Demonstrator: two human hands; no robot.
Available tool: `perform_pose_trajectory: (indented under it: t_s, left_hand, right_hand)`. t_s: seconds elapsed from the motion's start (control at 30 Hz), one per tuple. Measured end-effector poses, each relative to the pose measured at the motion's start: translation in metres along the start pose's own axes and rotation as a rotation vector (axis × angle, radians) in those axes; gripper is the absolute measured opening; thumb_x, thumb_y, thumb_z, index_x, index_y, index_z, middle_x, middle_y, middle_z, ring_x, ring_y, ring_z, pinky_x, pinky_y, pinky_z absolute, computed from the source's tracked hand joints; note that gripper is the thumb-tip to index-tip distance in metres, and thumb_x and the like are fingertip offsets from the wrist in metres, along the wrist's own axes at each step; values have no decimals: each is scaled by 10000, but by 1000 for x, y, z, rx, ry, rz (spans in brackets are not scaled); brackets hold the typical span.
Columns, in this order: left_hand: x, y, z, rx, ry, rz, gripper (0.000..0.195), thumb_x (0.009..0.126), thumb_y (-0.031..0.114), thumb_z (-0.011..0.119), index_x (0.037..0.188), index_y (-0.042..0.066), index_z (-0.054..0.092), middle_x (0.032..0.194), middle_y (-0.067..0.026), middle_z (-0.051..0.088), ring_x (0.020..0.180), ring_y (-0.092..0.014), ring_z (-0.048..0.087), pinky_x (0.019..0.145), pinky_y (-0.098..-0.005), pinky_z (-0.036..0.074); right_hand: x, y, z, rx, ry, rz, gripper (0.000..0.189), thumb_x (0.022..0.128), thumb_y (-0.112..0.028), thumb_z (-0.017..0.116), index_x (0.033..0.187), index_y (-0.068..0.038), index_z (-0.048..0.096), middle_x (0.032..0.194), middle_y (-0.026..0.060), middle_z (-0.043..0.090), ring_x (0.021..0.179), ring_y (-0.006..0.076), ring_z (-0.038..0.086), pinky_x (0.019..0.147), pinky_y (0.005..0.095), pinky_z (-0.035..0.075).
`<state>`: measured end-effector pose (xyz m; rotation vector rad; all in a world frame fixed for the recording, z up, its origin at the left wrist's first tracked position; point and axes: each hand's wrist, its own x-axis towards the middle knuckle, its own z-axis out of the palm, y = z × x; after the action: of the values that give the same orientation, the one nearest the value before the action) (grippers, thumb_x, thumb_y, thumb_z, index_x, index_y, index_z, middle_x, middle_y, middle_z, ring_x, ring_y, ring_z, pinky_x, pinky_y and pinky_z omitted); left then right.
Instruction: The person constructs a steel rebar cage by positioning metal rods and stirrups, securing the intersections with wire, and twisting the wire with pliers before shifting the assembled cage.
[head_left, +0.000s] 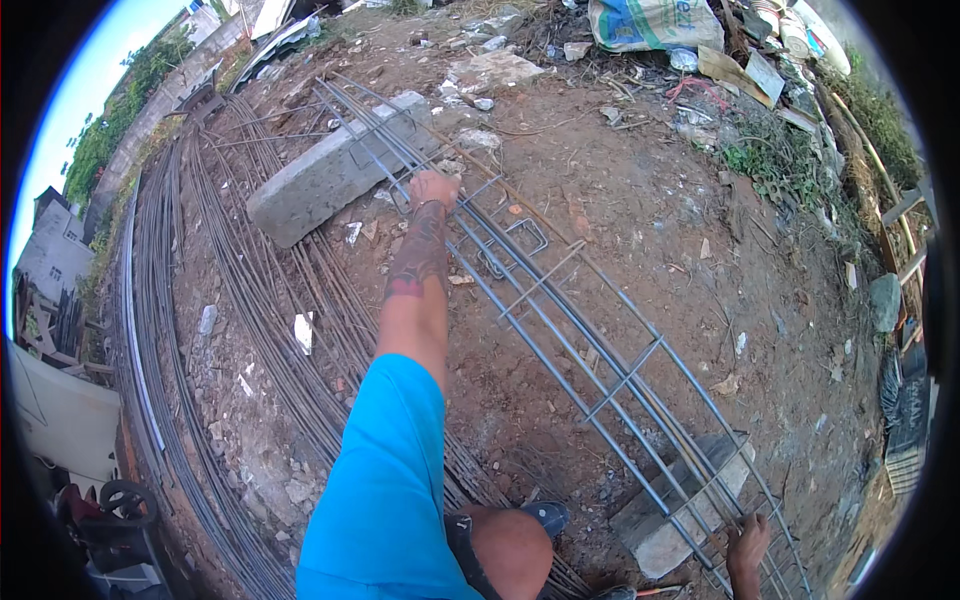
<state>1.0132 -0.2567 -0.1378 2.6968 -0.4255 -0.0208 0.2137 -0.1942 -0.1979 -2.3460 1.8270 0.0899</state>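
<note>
A long steel rebar cage (615, 375) runs diagonally before me, its lengthwise bars crossed by rectangular stirrups. My left hand (433, 189), at the end of a stretched arm in a blue sleeve, is closed around bars toward the far end. Low on the right, my right hand (748, 541) grips the near part of the cage, its fingers partly hidden. Beneath the far end lies a concrete block (300, 184); a second concrete block (652, 536) sits under the near part. A few bent stirrups (531, 234) show below the bars near my left hand.
Long loose rebars (247, 277) lie in bundles along the ground to the left. A filled woven sack (652, 26) and rubble stand at the back. A pole (874, 150) and boards edge the right side. My knee (514, 551) is at the bottom.
</note>
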Motion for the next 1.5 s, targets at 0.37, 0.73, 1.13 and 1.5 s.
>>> perform_pose_trajectory:
  t_s: [0.37,0.73,1.13,1.5]
  left_hand:
    - [16,53,95,154,149,16,136,805,244,640,853,132,701,910,-44,682,860,-193,676,668,-330,531]
    - [63,-3,57,-156,-30,-211,189,736,204,713,841,48,728,847,-86,722,806,-228,706,655,-366,542]
    - [70,-3,66,401,-217,462,455,838,373,595,1030,-28,690,1142,-248,635,1108,-380,602,941,-439,487]
    - [-134,108,35,60,-2,1358,517,931,329,585,1323,3,499,1375,-273,434,1281,-414,412,1075,-464,324]
  right_hand:
    - [-11,-2,-41,-215,-193,87,297,817,-264,726,1063,-111,656,1090,156,628,968,376,608,785,488,497]
    - [-5,-7,-21,-43,49,-43,255,860,-321,693,945,-81,679,872,173,656,807,366,613,708,464,501]
    - [-18,6,5,-17,106,97,197,644,-56,735,737,-55,562,770,122,569,780,339,579,720,451,458]
    - [-90,63,-117,76,217,403,139,853,-127,616,970,-51,617,956,136,634,924,337,607,804,428,489]
